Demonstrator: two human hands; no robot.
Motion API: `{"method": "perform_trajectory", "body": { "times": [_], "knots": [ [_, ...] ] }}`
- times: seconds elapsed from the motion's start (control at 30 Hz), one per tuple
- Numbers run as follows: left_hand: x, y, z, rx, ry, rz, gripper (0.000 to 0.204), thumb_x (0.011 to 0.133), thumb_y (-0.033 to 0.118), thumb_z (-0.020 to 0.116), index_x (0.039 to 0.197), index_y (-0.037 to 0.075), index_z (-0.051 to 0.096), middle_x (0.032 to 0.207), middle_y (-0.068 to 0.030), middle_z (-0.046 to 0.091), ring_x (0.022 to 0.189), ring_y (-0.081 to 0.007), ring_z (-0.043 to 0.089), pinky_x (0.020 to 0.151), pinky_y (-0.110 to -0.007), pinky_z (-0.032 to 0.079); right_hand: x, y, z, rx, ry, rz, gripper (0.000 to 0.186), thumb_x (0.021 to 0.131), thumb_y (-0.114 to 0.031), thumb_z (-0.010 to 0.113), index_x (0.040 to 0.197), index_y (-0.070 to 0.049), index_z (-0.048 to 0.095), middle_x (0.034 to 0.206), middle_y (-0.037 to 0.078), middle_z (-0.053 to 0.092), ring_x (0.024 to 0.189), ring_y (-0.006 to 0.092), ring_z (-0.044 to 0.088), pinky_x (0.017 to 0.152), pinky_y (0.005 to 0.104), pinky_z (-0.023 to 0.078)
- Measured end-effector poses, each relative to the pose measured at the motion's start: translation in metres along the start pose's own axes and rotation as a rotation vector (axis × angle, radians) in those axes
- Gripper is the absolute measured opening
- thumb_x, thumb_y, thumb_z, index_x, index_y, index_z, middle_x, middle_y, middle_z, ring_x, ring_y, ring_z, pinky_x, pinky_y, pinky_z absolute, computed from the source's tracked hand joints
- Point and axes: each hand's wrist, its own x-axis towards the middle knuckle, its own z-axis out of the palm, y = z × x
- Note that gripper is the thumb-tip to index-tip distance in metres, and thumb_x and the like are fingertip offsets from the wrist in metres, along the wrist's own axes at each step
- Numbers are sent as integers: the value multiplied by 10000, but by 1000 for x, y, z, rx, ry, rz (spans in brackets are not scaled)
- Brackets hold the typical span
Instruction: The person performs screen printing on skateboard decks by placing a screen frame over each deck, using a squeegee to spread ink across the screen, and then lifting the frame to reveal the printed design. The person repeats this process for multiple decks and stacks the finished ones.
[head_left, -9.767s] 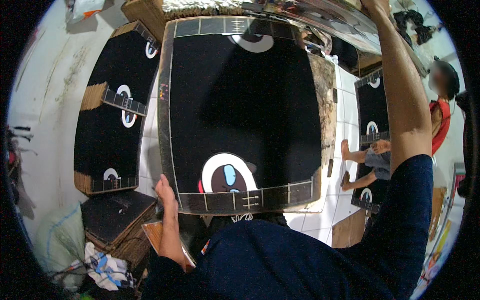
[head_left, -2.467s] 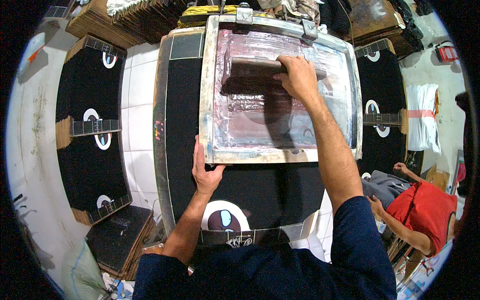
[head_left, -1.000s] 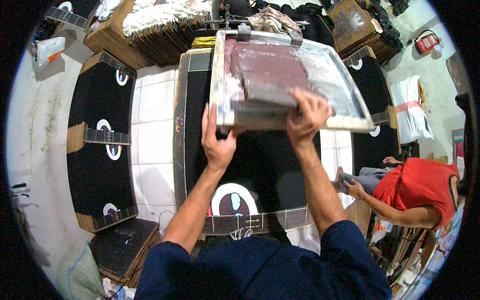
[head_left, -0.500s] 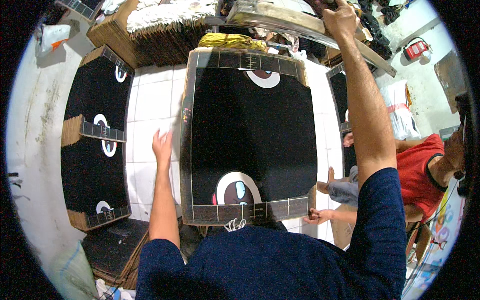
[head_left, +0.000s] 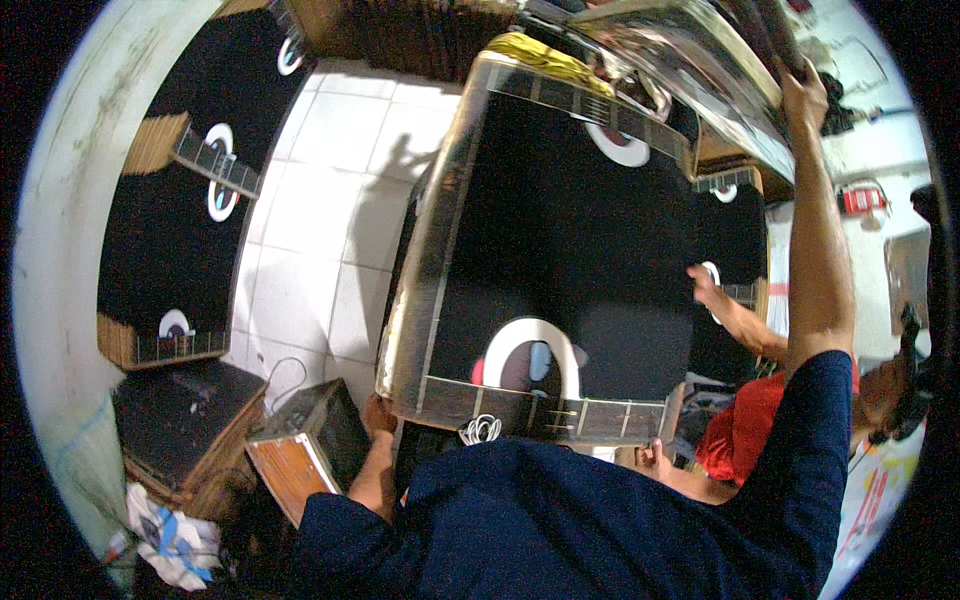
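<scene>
A black cloth panel (head_left: 570, 250) with white, ringed eye prints lies flat on a board (head_left: 432, 400) with clear, lined strips along its ends. My left hand (head_left: 380, 418) is closed at the board's near left corner; its fingertips are partly hidden. At the upper right, my right arm is stretched out and my right hand (head_left: 803, 98) grips the edge of a raised, tilted frame (head_left: 690, 60) beyond the board.
A co-worker in a red top holds one hand (head_left: 705, 285) over the panel's right edge, the other (head_left: 655, 462) at the near right corner. More black panels (head_left: 170, 250) lie on boards at left. A wood-fronted box (head_left: 300, 460) stands near left. Yellow cloth (head_left: 550, 62) lies at the far edge.
My left hand has come down from beside the board to its near left corner. My right hand has moved right with the frame. The co-worker has leaned in, and my view has turned.
</scene>
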Motion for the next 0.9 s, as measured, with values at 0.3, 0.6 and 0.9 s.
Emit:
{"method": "perform_trajectory", "body": {
  "times": [0.3, 0.6, 0.9],
  "knots": [
    [19, -47, 48, 343, 684, 233, 335, 971, 127, 560, 1285, 73, 666, 1116, -202, 713, 1033, -412, 669, 857, -492, 543, 25, 27, 10, 64, -10, -23, 594, 870, -439, 744, 1412, -212, 650, 1178, 99, 762, 1051, 250, 721, 907, 389, 529],
    [4, -25, -17, 345, 460, -24, 299, 840, 49, 610, 1093, 81, 765, 1003, -219, 749, 965, -461, 690, 853, -536, 541, 21, 30, 14, 112, 7, -45, 598, 875, -524, 748, 1392, -239, 660, 1243, 96, 743, 1084, 256, 715, 925, 378, 525],
    [58, 197, -147, -65, 703, 451, 369, 905, 327, 767, 927, -41, 745, 786, -259, 696, 703, -436, 674, 685, -496, 513, 29, 23, 18, -21, -23, 61, 626, 867, -535, 712, 1422, -256, 633, 1208, 90, 755, 1078, 296, 728, 887, 437, 559]
  ]
}}
